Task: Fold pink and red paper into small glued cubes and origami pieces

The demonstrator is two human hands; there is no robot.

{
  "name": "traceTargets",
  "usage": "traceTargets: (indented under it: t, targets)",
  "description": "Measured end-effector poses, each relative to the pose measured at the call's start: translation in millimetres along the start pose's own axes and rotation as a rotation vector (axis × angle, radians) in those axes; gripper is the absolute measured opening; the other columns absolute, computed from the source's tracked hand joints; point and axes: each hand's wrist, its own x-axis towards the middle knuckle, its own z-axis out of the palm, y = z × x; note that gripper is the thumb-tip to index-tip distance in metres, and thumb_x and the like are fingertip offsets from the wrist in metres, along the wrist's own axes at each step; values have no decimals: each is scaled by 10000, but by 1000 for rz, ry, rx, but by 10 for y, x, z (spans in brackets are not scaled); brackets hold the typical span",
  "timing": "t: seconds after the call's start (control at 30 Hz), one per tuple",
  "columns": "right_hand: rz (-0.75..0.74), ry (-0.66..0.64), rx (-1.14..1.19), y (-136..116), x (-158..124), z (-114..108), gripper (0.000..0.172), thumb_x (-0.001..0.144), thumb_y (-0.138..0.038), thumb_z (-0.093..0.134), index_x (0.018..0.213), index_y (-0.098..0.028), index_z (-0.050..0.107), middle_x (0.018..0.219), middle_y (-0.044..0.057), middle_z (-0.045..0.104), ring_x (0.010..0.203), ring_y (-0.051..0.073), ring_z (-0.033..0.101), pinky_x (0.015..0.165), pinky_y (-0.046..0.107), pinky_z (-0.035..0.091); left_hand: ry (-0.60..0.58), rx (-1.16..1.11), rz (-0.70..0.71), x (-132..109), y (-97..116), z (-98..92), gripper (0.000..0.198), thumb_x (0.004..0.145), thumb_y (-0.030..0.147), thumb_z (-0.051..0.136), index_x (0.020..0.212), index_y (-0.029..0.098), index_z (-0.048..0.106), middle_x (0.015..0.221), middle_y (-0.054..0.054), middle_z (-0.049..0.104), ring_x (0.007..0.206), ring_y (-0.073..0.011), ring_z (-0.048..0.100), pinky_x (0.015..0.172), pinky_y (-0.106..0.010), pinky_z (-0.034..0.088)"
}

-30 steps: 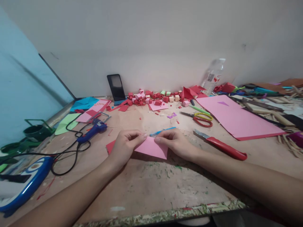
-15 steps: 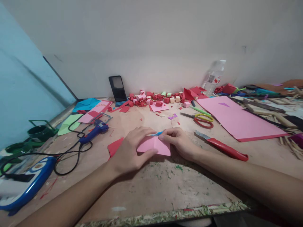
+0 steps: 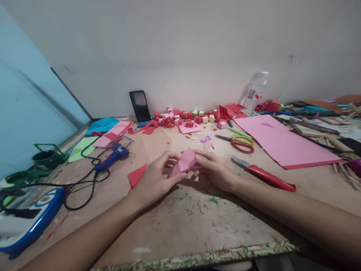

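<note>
Both my hands meet at the middle of the wooden table around a small folded piece of pink paper. My left hand curls its fingers round the paper's left and lower side. My right hand pinches the paper's right edge with thumb and fingertips. The paper is lifted off the table and bent into a peaked shape. A red paper scrap lies just left of my left hand.
A red-handled utility knife lies right of my right hand, scissors and a large pink sheet beyond it. A blue glue gun with black cord sits left. Small paper cubes, a phone and a bottle line the wall.
The pink paper lay flat under my pressing fingers; now it is raised and folded into a smaller peaked form. The blue pen behind it is hidden by my hands.
</note>
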Motion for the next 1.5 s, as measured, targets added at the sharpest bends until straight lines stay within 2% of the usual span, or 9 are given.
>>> traceTargets:
  t: [0.07, 0.13, 0.3, 0.43, 0.6, 0.87, 1.13, 1.4, 1.5]
  targets:
    - [-17, -60, 9, -23, -4, 14, 533, 866, -510, 783, 1309, -236, 672, 1003, 61, 711, 861, 194, 684, 690, 287, 545, 25, -100, -67, 21, -17, 17, 330, 833, 363, 782, 1065, 214, 601, 1071, -63, 744, 970, -244, 720, 821, -356, 565]
    - [-34, -85, -17, -45, -9, 34, 576, 847, -451, 816, 1359, -255, 638, 1084, 66, 706, 921, 199, 687, 723, 291, 563, 33, -165, -104, 37, -45, 31, 356, 802, 372, 805, 1021, 214, 572, 1000, -43, 741, 878, -222, 722, 743, -324, 559]
    - [-49, -67, -95, -40, -15, 66, 338, 844, -395, 816, 1114, -217, 715, 1046, 63, 723, 898, 183, 677, 717, 278, 558, -12, -252, -117, 49, -90, 48, 327, 764, 301, 820, 864, 205, 525, 900, 0, 719, 765, -166, 700, 692, -273, 540]
    - [-29, -13, -97, -18, 8, 60, 297, 823, -321, 779, 1091, -204, 726, 1043, 71, 736, 869, 189, 673, 668, 274, 534, 21, -288, -114, 39, -72, 41, 293, 807, 337, 783, 889, 202, 537, 885, 8, 668, 763, -155, 678, 674, -258, 523]
    - [-19, 119, -129, -29, 37, 70, 247, 722, -183, 664, 958, -179, 737, 853, 36, 718, 684, 149, 591, 630, 283, 479, 42, -331, -111, 42, -79, 17, 241, 854, 376, 715, 934, 195, 578, 885, 2, 648, 767, -151, 643, 679, -250, 480]
    - [-26, 195, -189, 2, 54, 60, 152, 726, -253, 710, 852, -169, 702, 796, 30, 681, 696, 161, 557, 648, 301, 438, 80, -477, -213, 100, -150, 28, 309, 802, 352, 750, 1023, 190, 607, 935, -24, 726, 804, -171, 663, 730, -265, 487]
    - [-10, 207, -272, -30, 59, 78, 109, 720, -260, 674, 776, -168, 686, 753, 27, 657, 680, 157, 534, 632, 291, 412, 169, -414, -215, 119, -168, -34, 315, 738, 367, 820, 953, 165, 709, 941, -54, 759, 829, -194, 674, 733, -277, 499]
    - [35, 261, -296, -94, 48, 10, 114, 746, -282, 690, 756, -169, 695, 750, 31, 682, 666, 153, 540, 630, 283, 396, 251, -455, -260, 131, -183, -47, 322, 680, 335, 855, 898, 166, 690, 807, -13, 732, 738, -165, 655, 679, -251, 465]
    - [42, 246, -297, -95, 53, -10, 117, 743, -279, 692, 781, -172, 721, 761, 30, 694, 677, 159, 555, 635, 282, 406, 241, -416, -241, 131, -190, -52, 302, 711, 332, 830, 924, 163, 702, 852, -26, 737, 789, -173, 664, 717, -264, 481]
